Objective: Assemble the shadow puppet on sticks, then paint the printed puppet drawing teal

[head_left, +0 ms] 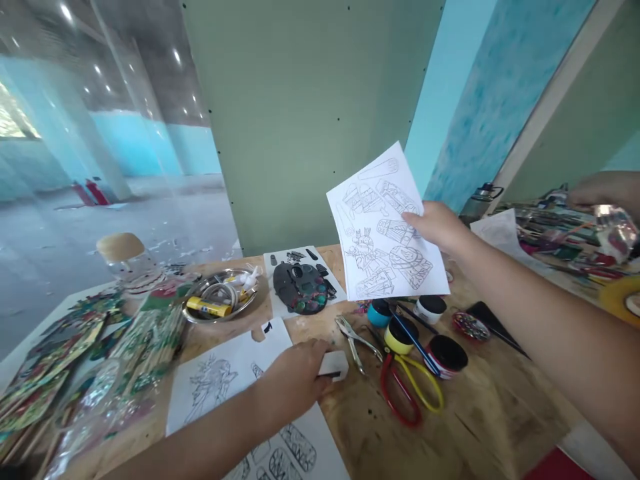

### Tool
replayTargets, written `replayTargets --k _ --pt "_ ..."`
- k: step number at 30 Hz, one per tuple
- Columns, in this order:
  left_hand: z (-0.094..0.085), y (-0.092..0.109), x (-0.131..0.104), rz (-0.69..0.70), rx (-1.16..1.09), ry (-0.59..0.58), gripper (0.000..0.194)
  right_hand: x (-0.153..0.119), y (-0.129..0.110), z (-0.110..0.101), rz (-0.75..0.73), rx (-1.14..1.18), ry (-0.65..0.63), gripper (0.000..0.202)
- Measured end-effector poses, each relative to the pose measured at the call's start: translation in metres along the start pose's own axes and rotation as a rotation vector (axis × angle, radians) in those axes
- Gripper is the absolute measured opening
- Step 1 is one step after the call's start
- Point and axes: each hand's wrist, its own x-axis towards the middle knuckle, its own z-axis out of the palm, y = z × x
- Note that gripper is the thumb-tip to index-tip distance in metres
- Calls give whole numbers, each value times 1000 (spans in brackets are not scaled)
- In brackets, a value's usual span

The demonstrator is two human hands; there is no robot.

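My right hand (435, 225) pinches the right edge of a white sheet with printed line drawings (370, 267), raised above the back of the table. Low at the centre, my left hand (300, 373) is closed around a small white block-like item (334, 365). Beneath that hand and forearm lies another printed sheet (187, 373), partly hidden by them. Just right of the white item are silver pliers (356, 343) and scissors with one red and one yellow handle (400, 393).
Paint jars (447, 355) stand right of centre. A dark palette (300, 288) and a metal bowl (220, 319) sit at the back. Wrapped sticks (155, 340) cover the left. At far right, another person's hand (607, 190) is over many tools.
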Motion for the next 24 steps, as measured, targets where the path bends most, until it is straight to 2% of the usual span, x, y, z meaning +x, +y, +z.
replayTargets --k 4,6,8,9,12,13,15,18,24 --pt "-14 -4 0 9 8 42 67 -11 -10 -3 51 -135 -69 12" --pt "-28 -11 10 -32 48 110 72 -14 -13 -5 56 -176 -94 14" --pt "-40 -20 30 -80 121 199 72 -14 -16 -5 56 -205 -114 15" --pt "-44 -25 43 -95 166 221 79 -12 -17 -4 56 -217 -124 15" --pt "-44 -38 81 -195 297 176 109 -7 -19 4 47 -244 -159 13" --pt "-41 -41 91 -226 328 152 111 -5 -20 8 40 -250 -175 12" --pt "-34 -46 105 -269 381 120 100 -4 -19 15 24 -255 -207 12" --pt "-28 -51 113 -267 448 112 73 -5 -15 23 7 -259 -238 14" --pt "-22 -50 117 -221 525 89 55 -8 -10 30 18 -276 -287 19"
